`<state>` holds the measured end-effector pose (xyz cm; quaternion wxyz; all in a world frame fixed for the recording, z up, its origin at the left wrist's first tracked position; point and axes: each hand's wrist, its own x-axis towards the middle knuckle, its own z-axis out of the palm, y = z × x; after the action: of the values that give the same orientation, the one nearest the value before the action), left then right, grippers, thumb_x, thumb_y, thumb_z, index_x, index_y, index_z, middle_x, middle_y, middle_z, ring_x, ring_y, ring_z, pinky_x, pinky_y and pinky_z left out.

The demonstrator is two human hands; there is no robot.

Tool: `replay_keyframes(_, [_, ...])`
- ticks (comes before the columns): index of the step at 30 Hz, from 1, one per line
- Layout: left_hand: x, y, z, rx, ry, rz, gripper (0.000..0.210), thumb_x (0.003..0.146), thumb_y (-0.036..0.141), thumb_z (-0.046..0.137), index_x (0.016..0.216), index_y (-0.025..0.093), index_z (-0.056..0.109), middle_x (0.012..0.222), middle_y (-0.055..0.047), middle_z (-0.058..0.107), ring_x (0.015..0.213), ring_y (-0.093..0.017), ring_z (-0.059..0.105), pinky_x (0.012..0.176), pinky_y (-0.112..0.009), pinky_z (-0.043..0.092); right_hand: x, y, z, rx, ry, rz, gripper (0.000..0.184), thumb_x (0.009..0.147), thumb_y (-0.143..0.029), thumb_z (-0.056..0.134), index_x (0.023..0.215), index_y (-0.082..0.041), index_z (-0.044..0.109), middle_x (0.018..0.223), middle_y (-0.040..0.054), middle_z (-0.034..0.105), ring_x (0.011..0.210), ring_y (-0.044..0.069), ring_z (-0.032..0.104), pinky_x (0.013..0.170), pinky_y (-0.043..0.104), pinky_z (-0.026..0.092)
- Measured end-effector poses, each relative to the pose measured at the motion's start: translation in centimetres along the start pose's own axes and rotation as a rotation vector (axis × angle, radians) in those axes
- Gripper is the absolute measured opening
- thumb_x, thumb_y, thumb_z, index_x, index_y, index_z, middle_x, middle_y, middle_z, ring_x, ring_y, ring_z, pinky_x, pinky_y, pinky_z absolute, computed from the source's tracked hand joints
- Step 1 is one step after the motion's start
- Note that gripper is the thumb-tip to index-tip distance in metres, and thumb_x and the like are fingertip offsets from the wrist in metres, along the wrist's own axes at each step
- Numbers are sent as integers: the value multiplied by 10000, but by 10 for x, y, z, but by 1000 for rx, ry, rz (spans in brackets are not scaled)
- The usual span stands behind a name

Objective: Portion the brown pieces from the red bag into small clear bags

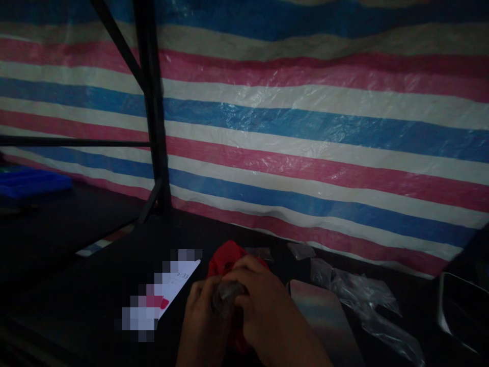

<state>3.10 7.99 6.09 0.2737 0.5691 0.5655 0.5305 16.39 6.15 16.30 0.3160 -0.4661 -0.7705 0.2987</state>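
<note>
My left hand (204, 311) and my right hand (257, 293) are close together at the bottom centre, fingers bent inward. Between them is a crumpled clear plastic bag (228, 294), and the fingers of both hands close on it. Directly behind and below the hands lies a red cloth-like item (227, 255), largely covered by them. Dim light hides the exact grip of the fingertips. A lit phone (173, 288), partly pixelated, lies to the left of my left hand. Beside my right wrist is a flat panel with a rounded corner (319, 311), reflecting the stripes.
Several small clear bags (301, 250) and a larger crumpled plastic wrapper (367, 295) lie on the right of the dark table (183, 229). A dark object with a shiny rim (443, 306) stands far right. Behind are a black metal frame (153, 112), a striped sheet (305, 122) and a blue tray (34, 181).
</note>
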Motion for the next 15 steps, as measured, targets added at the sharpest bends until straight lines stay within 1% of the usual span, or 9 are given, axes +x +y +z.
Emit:
replay_keyframes(2, [0, 2, -1, -19, 24, -44, 191, 771, 431, 650, 848, 263, 700, 883, -63, 683, 809, -290, 665, 717, -416, 566, 1, 0, 0, 30, 15, -10, 471, 767, 23, 503, 971, -289, 791, 1168, -17, 692, 1050, 131, 662, 937, 243, 467])
replay_keyframes(4, [1, 4, -2, -21, 36, -57, 220, 756, 458, 670, 847, 259, 698, 894, -65, 687, 806, -290, 674, 711, -413, 572, 2, 2, -1, 39, 20, -23, 470, 796, 11, 508, 999, -298, 799, 1170, -18, 699, 1056, 134, 668, 957, 246, 469])
replay_keyframes(7, [1, 2, -3, -14, 41, -47, 260, 757, 485, 673, 869, 253, 712, 921, -78, 702, 842, -304, 687, 754, -435, 583, 4, 5, -1, 22, 24, -48, 467, 827, 13, 505, 1028, -287, 801, 1190, -8, 708, 1086, 143, 674, 1001, 258, 470])
replay_keyframes(10, [0, -5, -4, -13, 45, -55, 314, 778, 505, 677, 955, 249, 717, 987, -88, 714, 893, -307, 704, 795, -442, 593, 8, 4, 0, 12, 33, -79, 524, 814, 29, 514, 1147, -279, 777, 1258, 3, 709, 1153, 155, 667, 1043, 266, 467])
replay_keyframes(12, [0, -8, -5, 4, 46, -58, 347, 793, 535, 674, 983, 247, 709, 1015, -94, 716, 914, -311, 709, 801, -439, 591, 9, 3, -1, 29, 62, -83, 538, 815, 23, 524, 1191, -277, 763, 1267, 7, 714, 1176, 166, 665, 1062, 277, 466])
replay_keyframes(15, [1, -6, -9, 102, 73, -84, 358, 836, 611, 617, 903, 262, 660, 925, -78, 714, 866, -315, 701, 786, -444, 557, 9, 8, -7, 23, 148, -55, 502, 825, -1, 540, 1174, -278, 770, 1264, 18, 711, 1190, 189, 659, 1073, 308, 467])
